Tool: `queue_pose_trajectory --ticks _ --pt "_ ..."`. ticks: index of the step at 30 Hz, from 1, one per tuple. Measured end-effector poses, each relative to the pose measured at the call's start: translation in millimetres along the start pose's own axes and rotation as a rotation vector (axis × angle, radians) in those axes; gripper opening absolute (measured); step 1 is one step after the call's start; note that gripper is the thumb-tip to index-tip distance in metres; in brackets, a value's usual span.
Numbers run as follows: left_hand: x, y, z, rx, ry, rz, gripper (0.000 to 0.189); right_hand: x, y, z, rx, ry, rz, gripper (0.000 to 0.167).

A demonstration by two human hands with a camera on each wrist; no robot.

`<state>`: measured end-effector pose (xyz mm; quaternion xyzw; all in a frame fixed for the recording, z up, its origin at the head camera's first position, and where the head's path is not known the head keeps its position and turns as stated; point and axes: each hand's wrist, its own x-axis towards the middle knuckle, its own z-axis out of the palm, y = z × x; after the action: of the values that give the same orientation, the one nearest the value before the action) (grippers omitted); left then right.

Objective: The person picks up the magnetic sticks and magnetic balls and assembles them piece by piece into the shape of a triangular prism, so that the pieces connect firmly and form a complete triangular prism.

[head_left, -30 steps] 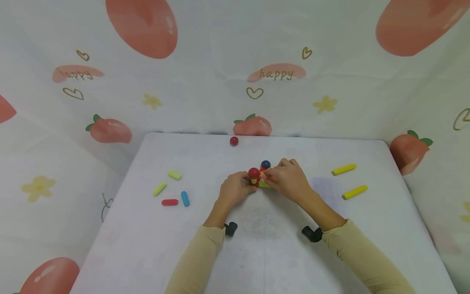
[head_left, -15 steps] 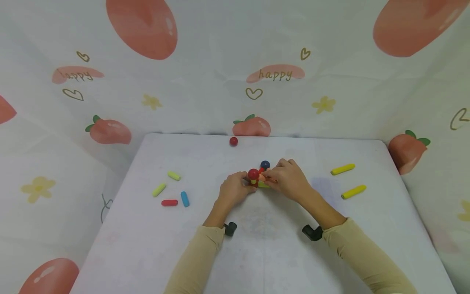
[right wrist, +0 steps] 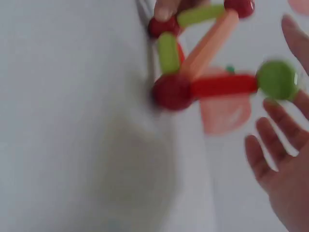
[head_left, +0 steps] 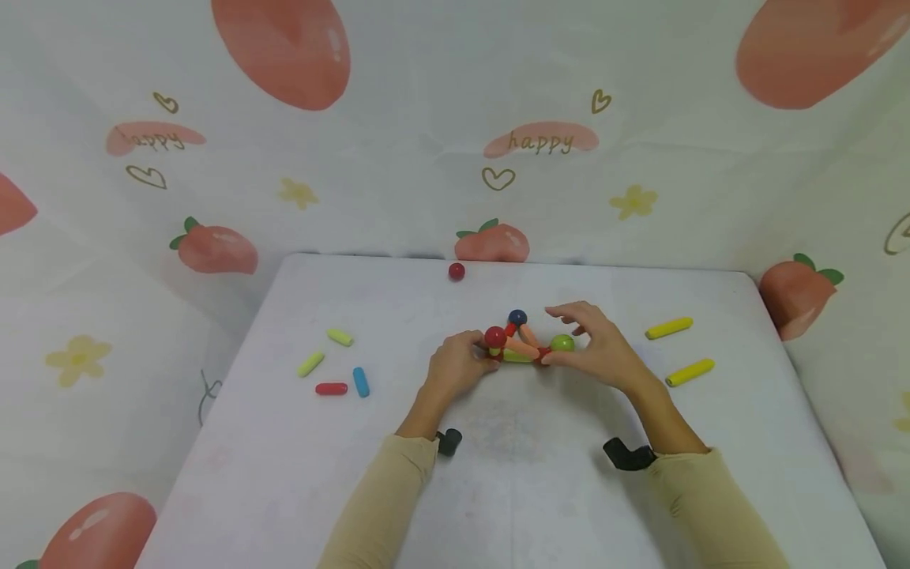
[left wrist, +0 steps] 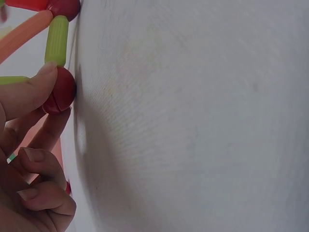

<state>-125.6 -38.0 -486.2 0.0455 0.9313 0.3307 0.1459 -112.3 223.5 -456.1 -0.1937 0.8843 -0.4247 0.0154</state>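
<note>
A ball-and-stick frame stands on the table, with a red ball point(head_left: 495, 337), a navy ball point(head_left: 517, 318) and a green ball point(head_left: 562, 343) on top. Orange sticks point(head_left: 522, 347) slope between its joints. My left hand point(head_left: 455, 365) pinches a low red ball point(left wrist: 65, 89) at the frame's left corner, beside a lime stick point(left wrist: 57, 41). On the other side my right hand point(head_left: 603, 348) has its fingers spread around the green ball, which tops an upright red stick point(right wrist: 224, 86). Whether a fingertip touches that ball, I cannot tell; the right wrist view is blurred.
Left on the white table point(head_left: 483, 490) lie two lime sticks point(head_left: 310, 363), a red stick point(head_left: 331, 389) and a blue stick point(head_left: 361, 382). Two yellow sticks point(head_left: 690, 372) lie at the right. A loose red ball point(head_left: 456, 272) rests near the back edge.
My right hand has let go of the orange stick, moved right and spread its fingers, uncovering the green ball and the frame's right side. The left hand keeps its grip in place.
</note>
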Motion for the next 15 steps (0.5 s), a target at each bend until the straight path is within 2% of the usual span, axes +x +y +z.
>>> queue_pose_trajectory --ticks 3,6,9,12,15 --pt "-0.4 -0.1 -1.1 0.007 -0.005 -0.018 0.029 -11.0 16.5 4.6 0.097 -0.022 0.121 0.069" --pt "-0.4 -0.8 -1.8 0.009 0.001 -0.03 0.029 -14.6 25.7 15.1 0.143 -0.043 0.195 0.057" --pt "0.0 -1.2 -0.9 -0.005 -0.001 -0.023 0.029 -13.3 27.4 23.2 0.132 -0.018 0.19 0.04" --pt "0.5 -0.6 0.3 -0.019 -0.002 -0.01 0.029 -9.2 24.5 27.1 0.07 0.01 0.16 0.021" --pt "0.7 0.2 1.1 -0.017 0.002 -0.009 0.028 -4.4 20.8 28.9 0.03 0.015 0.138 0.01"
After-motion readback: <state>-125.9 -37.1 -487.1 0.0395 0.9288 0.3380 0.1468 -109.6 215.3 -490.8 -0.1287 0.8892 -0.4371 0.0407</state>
